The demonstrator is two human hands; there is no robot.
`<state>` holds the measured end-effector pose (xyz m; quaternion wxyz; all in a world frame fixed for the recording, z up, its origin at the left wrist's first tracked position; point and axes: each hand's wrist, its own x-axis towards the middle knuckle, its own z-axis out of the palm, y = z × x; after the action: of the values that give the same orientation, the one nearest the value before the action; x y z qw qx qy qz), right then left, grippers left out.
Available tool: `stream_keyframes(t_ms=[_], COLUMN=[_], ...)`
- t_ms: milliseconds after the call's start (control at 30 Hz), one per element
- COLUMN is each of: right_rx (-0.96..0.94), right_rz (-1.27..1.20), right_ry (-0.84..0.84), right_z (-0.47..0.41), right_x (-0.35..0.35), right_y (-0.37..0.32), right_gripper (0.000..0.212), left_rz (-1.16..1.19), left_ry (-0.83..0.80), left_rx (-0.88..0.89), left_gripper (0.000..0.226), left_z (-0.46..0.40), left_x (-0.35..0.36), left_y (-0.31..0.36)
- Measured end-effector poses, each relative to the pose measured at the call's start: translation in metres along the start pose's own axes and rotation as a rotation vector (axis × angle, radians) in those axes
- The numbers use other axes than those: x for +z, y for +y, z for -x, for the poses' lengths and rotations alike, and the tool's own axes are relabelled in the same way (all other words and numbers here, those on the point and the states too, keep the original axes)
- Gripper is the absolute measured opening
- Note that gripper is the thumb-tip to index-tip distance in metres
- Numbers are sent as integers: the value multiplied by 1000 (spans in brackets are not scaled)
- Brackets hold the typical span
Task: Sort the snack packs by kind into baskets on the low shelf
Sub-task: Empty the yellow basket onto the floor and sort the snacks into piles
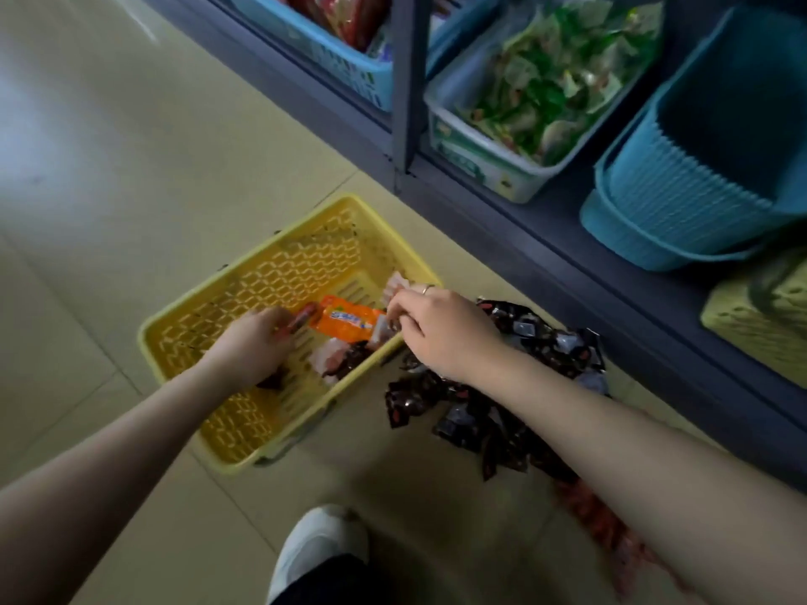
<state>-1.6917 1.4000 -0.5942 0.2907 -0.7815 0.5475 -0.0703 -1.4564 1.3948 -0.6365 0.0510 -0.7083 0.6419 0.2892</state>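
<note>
Head view: a person crouches over a tiled floor (131,176) beside a dark low shelf (546,238).
Shelf baskets: 1 deep teal ribbed plastic basket (681,203), empty as far as can be seen; 1 white plastic tub (484,168) of green packs; 1 light-blue lattice basket (332,58) of red packs.
Yellow lattice plastic basket (262,272): on the floor, holding the last mixed packs.
Black-and-red snack packs (502,412): heaped on the floor just right of the yellow basket, under the right forearm.
Orange snack pack (347,320): inside the yellow basket, between the 2 hands.
Left hand (253,347): fingers curled around a small red pack (304,320), touching the orange pack's left end.
Right hand (436,329): fingers pinched on the orange pack's right end.
Doing it well: probably lift 1 kind at a time, check the print, then drop it into the matching shelf basket.
</note>
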Motion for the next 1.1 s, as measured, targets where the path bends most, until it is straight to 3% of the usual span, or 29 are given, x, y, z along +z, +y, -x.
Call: stream_keyframes(t_ms=[100,233,433,600,700,800,867,1000,1100], right_rx=[92,222,414,365,335,335,348,385,336], right_rz=[87,212,359,285,323,227,89,-262,-624], right_ry=[-81,-314,-634,-628,-628,-635,-580,-418,-257], right_z=[-48,-91,-132,-151,-153,-153,-152,-129,-99], right_x=[18,46,79,112,119,108,95,60,34], right_y=[-16,-16,-3,6,7,7,5,-3,-7], right_gripper=[23,12,41,53,52,36,32,34,28], left_rz=[-138,-72,-122,51,211,181,315,861,1060], left_ry=[-219,-275,-333,-338,-297,-173,-149,-112,-38], left_rx=[-184,-298,-244,-262,-269,-135,-103,-146,-100], left_gripper=[36,42,40,48,24,18,18,12,13], left_z=[-32,-54,-60,-54,-43,-26,-18,-5,2], left_x=[17,47,62,34,12,-4,-13,-18,-17], left_y=[-25,-29,-19,-10,-16,-23,-21,-4,14])
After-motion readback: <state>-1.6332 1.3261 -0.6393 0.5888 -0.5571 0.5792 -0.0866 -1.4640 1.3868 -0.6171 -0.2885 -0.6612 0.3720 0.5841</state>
